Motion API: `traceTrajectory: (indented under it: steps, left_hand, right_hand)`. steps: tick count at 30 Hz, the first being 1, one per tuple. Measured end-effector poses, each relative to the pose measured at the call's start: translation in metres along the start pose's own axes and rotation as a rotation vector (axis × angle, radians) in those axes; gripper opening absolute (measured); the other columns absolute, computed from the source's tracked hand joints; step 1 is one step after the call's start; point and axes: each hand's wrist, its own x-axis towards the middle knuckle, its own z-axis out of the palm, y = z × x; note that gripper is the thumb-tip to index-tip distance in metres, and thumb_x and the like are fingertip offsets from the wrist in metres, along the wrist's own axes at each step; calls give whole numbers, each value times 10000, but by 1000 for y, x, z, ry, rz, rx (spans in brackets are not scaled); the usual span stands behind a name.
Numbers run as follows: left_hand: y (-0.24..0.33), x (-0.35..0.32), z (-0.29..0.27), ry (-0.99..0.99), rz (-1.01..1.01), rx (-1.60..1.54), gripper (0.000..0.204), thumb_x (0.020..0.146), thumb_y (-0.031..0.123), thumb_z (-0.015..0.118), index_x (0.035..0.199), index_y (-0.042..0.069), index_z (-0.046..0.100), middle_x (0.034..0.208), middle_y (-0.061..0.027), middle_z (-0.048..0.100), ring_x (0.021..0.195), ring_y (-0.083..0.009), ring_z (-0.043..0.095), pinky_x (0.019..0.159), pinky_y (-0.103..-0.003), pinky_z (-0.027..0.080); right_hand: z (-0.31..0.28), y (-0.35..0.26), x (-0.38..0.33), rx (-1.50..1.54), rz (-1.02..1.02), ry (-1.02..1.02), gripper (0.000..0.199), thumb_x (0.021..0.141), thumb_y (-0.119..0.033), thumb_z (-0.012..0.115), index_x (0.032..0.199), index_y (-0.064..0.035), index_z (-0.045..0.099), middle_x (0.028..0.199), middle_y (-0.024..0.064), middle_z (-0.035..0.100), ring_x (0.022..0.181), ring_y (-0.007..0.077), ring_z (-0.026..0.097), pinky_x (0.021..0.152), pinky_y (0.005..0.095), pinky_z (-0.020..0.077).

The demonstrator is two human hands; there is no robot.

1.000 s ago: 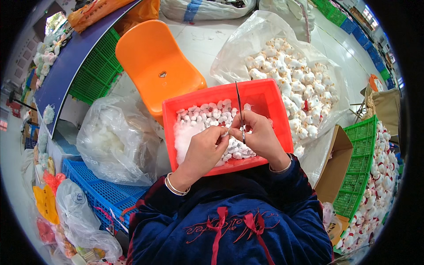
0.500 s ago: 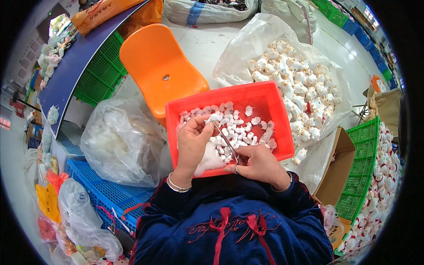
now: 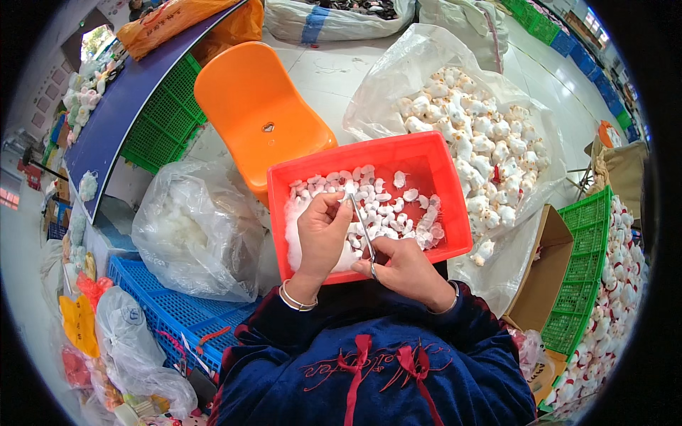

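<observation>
In front of me a red plastic bin [image 3: 362, 157] holds many small white fabric pieces [image 3: 387, 216] and a mound of white stuffing [image 3: 293, 227] along its left side. Over the bin, my left hand [image 3: 323, 238] is closed, pinching a small white fabric piece [image 3: 349, 189] between thumb and fingertips. Lower right, my right hand [image 3: 412, 268] grips the handles of slim metal forceps [image 3: 366, 233]. Their tips reach up to the piece at my left fingertips; whether they are inside it I cannot tell.
An orange chair [image 3: 259, 106] stands behind the bin. To the right lies a clear bag of white plush toys [image 3: 490, 142], with a cardboard box [image 3: 540, 270] and green crate [image 3: 579, 263] beyond. At left are a bag of stuffing [image 3: 199, 234] and blue crate [image 3: 163, 302].
My right hand and the forceps have shifted slightly left and down, and the forceps stand steeper. My left hand has moved slightly right, still pinching the piece.
</observation>
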Motion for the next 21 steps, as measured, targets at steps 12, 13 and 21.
traceTrajectory:
  steps: [12, 13, 21]
  left_hand:
    - [38, 42, -39, -197, -77, 136, 176, 1017, 83, 638, 1136, -29, 703, 903, -58, 728, 750, -87, 647, 715, -234, 536]
    - [46, 47, -35, -249, -162, 293, 221, 998, 82, 656, 1174, -46, 697, 890, -47, 723, 752, -82, 639, 706, -236, 528]
    - [35, 76, 33, -862, 130, 909, 313, 924, 172, 686, 1183, -1, 715, 898, -162, 738, 802, -268, 714, 736, -391, 557]
  right_hand:
    - [-65, 34, -20, -83, -53, 202, 317, 826, -189, 860, 1026, 5, 709, 890, 117, 734, 786, 180, 692, 733, 312, 537]
    - [-80, 29, -22, -55, -27, 276, 274, 841, -157, 845, 1028, -6, 713, 889, 63, 737, 788, 131, 666, 747, 283, 525]
    - [-114, 62, -25, 431, -103, 521, 313, 964, -251, 773, 1072, 30, 686, 879, 33, 699, 834, 101, 653, 764, 257, 520]
